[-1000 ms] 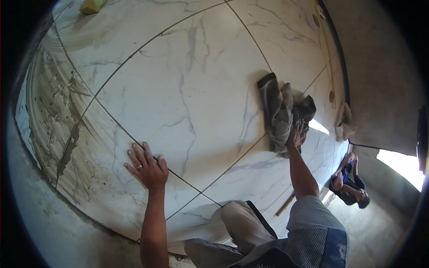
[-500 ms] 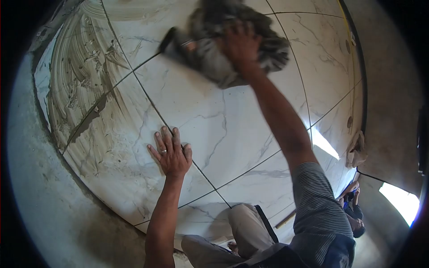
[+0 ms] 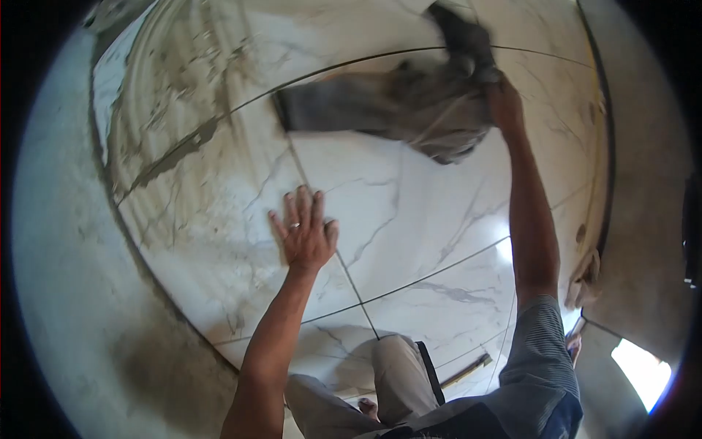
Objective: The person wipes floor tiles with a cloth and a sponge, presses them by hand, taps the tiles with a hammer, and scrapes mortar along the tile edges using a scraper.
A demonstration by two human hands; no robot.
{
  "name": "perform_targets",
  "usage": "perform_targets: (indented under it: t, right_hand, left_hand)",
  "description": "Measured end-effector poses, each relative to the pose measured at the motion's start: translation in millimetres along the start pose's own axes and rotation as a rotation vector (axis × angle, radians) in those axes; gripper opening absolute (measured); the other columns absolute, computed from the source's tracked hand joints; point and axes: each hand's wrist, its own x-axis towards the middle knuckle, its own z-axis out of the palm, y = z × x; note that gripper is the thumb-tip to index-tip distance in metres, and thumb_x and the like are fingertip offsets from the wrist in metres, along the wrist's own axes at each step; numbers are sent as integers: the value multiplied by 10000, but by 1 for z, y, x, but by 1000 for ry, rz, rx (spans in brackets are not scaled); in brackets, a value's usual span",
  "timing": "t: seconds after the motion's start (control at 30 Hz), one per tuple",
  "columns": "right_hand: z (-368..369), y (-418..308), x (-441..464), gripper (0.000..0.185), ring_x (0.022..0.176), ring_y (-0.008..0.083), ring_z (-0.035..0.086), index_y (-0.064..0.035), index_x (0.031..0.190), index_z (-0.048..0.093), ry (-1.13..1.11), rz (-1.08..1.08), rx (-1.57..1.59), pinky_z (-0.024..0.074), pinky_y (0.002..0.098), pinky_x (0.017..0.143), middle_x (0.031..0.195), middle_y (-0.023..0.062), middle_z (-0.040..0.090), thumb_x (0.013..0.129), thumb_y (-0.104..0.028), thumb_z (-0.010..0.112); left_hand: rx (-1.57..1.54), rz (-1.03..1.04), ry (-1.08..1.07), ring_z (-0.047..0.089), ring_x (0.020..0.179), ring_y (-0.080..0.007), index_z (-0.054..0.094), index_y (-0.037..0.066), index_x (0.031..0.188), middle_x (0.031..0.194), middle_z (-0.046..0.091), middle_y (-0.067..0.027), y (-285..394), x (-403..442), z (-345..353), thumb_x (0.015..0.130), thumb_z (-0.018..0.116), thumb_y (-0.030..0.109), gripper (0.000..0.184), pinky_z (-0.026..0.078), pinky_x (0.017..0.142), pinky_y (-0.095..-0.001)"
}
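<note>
Marbled white tiles (image 3: 358, 267) with dark joints lie under both hands. My left hand (image 3: 307, 230) rests flat on a tile beside a joint, fingers spread, a ring on one finger, nothing held. Farther out, my right hand (image 3: 503, 102) grips one end of a dark grey cloth (image 3: 431, 110), which looks like a garment. Blurred by motion, the cloth stretches leftward across the tiles, one long flap reaching a joint and another pointing away at the top. Brownish smears (image 3: 197, 95) cover the tiles at the upper left, with a grey patch along a joint.
Bare concrete (image 3: 73, 256) borders the tiles on the left. A wooden strip (image 3: 468, 371) lies near my knee (image 3: 402, 373). At the right are a wall (image 3: 647, 146), a crumpled brown bag or cloth (image 3: 583, 282) and part of another person (image 3: 574, 345).
The cloth swept from the right up and left, and its right end has since swung back right with my right hand, the cloth now spread longer. My left hand stays flat while the view shifts.
</note>
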Motion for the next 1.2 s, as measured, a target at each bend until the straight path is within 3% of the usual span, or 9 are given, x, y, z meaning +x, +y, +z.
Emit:
perform_targets:
  t: [0.03, 0.07, 0.13, 0.17, 0.37, 0.67, 0.83, 1.0, 1.2]
  right_hand:
    - [3, -13, 1, 623, 1191, 356, 531, -59, 1341, 474, -120, 44, 150, 409, 466, 1006, 1280, 216, 554, 860, -454, 491]
    - [31, -17, 7, 623, 1191, 356, 531, -59, 1341, 474, -144, 22, 167, 409, 466, 1006, 1280, 216, 554, 860, -454, 491]
    - [93, -13, 17, 858, 1338, 436, 320, -81, 1405, 407, 91, -46, -462, 284, 629, 1038, 1449, 229, 362, 784, -660, 533]
    - [105, -23, 21, 1002, 1383, 488, 147, -91, 1443, 343, -51, -76, -354, 176, 732, 1012, 1526, 222, 193, 724, -760, 535]
    - [163, -171, -72, 798, 1369, 425, 239, -275, 1391, 436, -171, -377, -457, 291, 712, 978, 1492, 114, 311, 713, -653, 621]
    - [145, -151, -186, 722, 1344, 391, 280, -332, 1346, 467, -351, -528, -504, 343, 695, 940, 1492, 82, 276, 683, -455, 724]
    - [113, -88, -318, 750, 1359, 406, 239, -305, 1330, 465, -474, -514, -551, 327, 710, 934, 1492, 100, 263, 659, -465, 760]
    - [75, -6, -443, 736, 1352, 423, 216, -228, 1257, 540, -582, -524, -573, 311, 688, 909, 1483, 133, 259, 592, -407, 800]
    - [83, 15, -465, 738, 1360, 414, 209, -284, 1310, 506, -480, -503, -542, 261, 726, 931, 1474, 122, 277, 631, -409, 767]
  left_hand:
    - [21, -30, 4, 208, 1401, -389, 344, 117, 1441, 1510, 279, -165, -1, 2, 0, 867, 510, 401, 662, 62, 1081, -653]
    - [12, -20, 19, 213, 1399, -385, 346, 125, 1440, 1511, 280, -161, 0, 2, 0, 864, 513, 402, 661, 60, 1081, -655]
    - [6, -11, 22, 217, 1398, -381, 347, 133, 1440, 1511, 281, -156, -1, 1, 2, 861, 517, 403, 661, 58, 1081, -656]
    - [1, -1, 32, 217, 1398, -380, 346, 133, 1441, 1511, 281, -152, -2, 2, 2, 861, 515, 402, 661, 55, 1080, -657]
    - [-22, 9, 96, 250, 1390, -356, 339, 122, 1437, 1499, 299, -147, -3, -3, 0, 864, 508, 382, 651, 58, 1074, -669]
    - [-459, 181, 316, 385, 1311, -349, 467, 87, 1180, 1368, 431, -158, -10, -87, 11, 828, 591, 169, 382, 203, 1059, -623]
    - [-437, -369, 424, 377, 1314, -345, 515, 96, 1244, 1354, 462, -184, -20, -250, 11, 793, 642, 78, 469, 251, 1081, -508]
    - [-11, -1257, 332, 183, 1426, -312, 347, 133, 1425, 1515, 257, -140, -84, -359, 32, 951, 447, 380, 544, 114, 1105, -596]
    - [57, -1251, 225, 74, 1454, -295, 244, 158, 1480, 1566, 123, -128, -91, -366, 40, 967, 316, 509, 626, 45, 1099, -628]
